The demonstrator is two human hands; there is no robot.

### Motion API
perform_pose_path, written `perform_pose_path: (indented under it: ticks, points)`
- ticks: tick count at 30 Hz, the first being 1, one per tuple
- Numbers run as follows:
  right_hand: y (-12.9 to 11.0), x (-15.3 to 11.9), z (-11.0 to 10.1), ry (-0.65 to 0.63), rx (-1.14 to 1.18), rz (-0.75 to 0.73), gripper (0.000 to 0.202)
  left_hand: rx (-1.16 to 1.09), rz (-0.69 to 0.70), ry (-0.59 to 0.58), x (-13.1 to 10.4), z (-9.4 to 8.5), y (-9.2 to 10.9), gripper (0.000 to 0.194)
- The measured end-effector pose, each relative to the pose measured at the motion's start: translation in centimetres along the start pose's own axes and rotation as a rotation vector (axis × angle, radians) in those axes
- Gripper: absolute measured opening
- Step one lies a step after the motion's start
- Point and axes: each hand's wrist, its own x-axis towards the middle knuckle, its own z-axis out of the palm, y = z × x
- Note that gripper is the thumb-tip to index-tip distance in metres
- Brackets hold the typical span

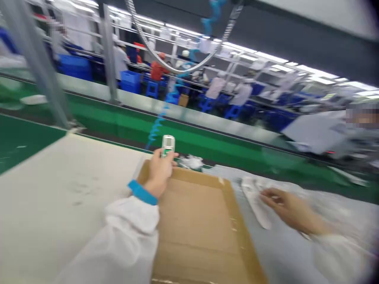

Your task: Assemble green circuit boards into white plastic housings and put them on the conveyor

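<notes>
A small white device with a dark window and a green part is gripped in my left hand, above the far left corner of a shallow cardboard tray. A blue band circles that wrist. On the right, my right hand is blurred, its fingers curled with thumb and fingertips near each other. It is at the edge of a long white piece lying on the grey surface; whether the fingers hold anything is too smeared to tell.
Clear crumpled plastic lies just past the tray. A green conveyor belt crosses behind the table. A metal post rises at the left, and a blue coiled hose hangs down. Several people work farther back; one person in white is at the right.
</notes>
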Motion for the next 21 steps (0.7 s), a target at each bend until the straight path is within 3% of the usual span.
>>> perform_pose_path:
  ticks: [1,3,8,12,14,16,18,21]
  points:
    - [1.2,-0.8,-1.3,-0.060,0.043,0.002,0.016,-0.056,0.020,0.015,0.4,0.1,-0.2,0.027]
    - [1.7,-0.9,-1.8,-0.096,0.098,-0.001,0.013,-0.083,0.024,0.011,0.7,0.1,-0.6,0.026]
    - [-0.8,2.4,1.3,-0.096,0.017,0.143,0.012,0.036,0.040,-0.050,0.0,0.0,-0.6,0.023]
    - [-1.9,3.7,0.0,-0.111,0.038,0.125,0.013,0.144,0.078,-0.097,-0.3,0.3,-0.7,0.024]
    - [-3.2,3.8,-1.1,-0.074,0.241,0.105,0.014,0.234,0.120,-0.127,-0.4,0.5,-0.9,0.028]
    - [-5.8,3.5,-1.2,-0.043,0.635,0.069,0.024,0.345,0.170,-0.160,-0.6,0.6,-1.2,0.035]
    - [-9.5,2.9,0.0,-0.036,1.046,0.032,0.036,0.423,0.213,-0.207,-1.0,0.8,-1.4,0.044]
    - [-15.1,1.6,2.9,-0.092,1.468,0.063,0.049,0.500,0.218,-0.267,-1.5,1.0,-1.6,0.054]
